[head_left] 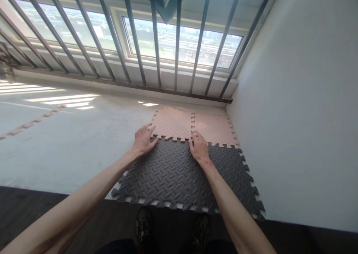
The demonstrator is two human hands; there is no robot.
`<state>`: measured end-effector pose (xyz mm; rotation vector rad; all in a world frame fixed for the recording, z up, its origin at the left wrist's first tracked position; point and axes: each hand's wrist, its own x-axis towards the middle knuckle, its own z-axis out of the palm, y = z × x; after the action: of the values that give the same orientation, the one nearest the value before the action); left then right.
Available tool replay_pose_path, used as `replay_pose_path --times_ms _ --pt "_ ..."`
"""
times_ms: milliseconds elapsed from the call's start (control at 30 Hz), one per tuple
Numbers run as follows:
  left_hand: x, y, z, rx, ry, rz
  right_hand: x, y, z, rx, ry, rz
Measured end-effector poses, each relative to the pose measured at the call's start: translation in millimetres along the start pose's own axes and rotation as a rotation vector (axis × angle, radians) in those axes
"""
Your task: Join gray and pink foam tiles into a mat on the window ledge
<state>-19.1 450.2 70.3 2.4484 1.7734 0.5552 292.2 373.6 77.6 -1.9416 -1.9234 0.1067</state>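
Two dark grey foam floor tiles with a raised tread pattern lie side by side, a left grey tile (159, 172) and a right grey tile (229, 172). Beyond them lie a left pink foam tile (173, 121) and a right pink foam tile (214, 129), with toothed edges along the grey ones. My left hand (144, 139) rests with fingers spread at the left corner where pink meets grey. My right hand (199, 146) lies, fingers extended, over the middle, where the tile seams come together; it hides part of that joint. Neither hand grips anything.
A white wall (302, 105) rises close along the right. Metal railing bars (156, 41) stand before the windows at the back. A pink toothed strip (33, 123) lies on the pale floor (84, 146) at left. My shoes (144, 222) are on the dark floor in front.
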Motion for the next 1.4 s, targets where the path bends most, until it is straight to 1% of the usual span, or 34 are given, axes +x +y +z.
replay_pose_path --times_ms 67,100,133,200,267,400,500,633,767,867,933,1033,1167,1400 --pt "-9.5 11.7 5.4 0.012 -0.071 0.210 -11.9 -0.6 3.8 -0.005 -0.036 -0.122" --pt "-13.2 17.3 9.0 0.017 -0.119 0.270 -17.4 -1.0 6.6 -0.011 -0.070 -0.174" --pt "-15.9 22.3 12.7 0.022 -0.162 0.295 -22.0 -1.5 9.5 -0.020 -0.106 -0.205" --pt "-18.2 29.8 19.0 0.024 -0.219 0.284 -27.7 -3.3 14.2 -0.039 -0.162 -0.202" --pt "-16.9 33.9 22.3 0.028 -0.249 0.257 -28.8 -6.4 16.0 -0.052 -0.206 -0.171" --pt "-12.2 37.5 22.3 0.050 -0.296 0.220 -25.2 -18.7 13.9 -0.082 -0.265 -0.124" --pt "-12.5 40.7 21.6 0.058 -0.276 0.201 -24.1 -31.1 15.6 -0.098 -0.255 -0.085" --pt "-15.1 44.3 21.5 0.051 -0.269 0.213 -24.8 -40.4 21.8 -0.088 -0.223 -0.085" --pt "-16.2 45.5 21.5 0.040 -0.245 0.225 -24.6 -35.1 22.4 -0.093 -0.240 -0.115" --pt "-16.5 46.4 22.2 0.024 -0.245 0.250 -20.0 -27.1 23.5 -0.090 -0.190 -0.112" --pt "-17.1 47.6 23.5 0.004 -0.248 0.254 -12.1 -22.5 27.5 -0.088 -0.153 -0.090" --pt "-18.9 49.6 26.7 -0.026 -0.225 0.240 8.7 -16.2 37.3 -0.098 -0.122 -0.045" --pt "-21.4 50.7 30.4 -0.056 -0.198 0.237 47.5 -5.3 50.5 -0.102 -0.102 0.030" --pt "-22.5 51.2 30.3 -0.072 -0.176 0.226 114.7 13.8 63.2 -0.108 -0.123 0.076"
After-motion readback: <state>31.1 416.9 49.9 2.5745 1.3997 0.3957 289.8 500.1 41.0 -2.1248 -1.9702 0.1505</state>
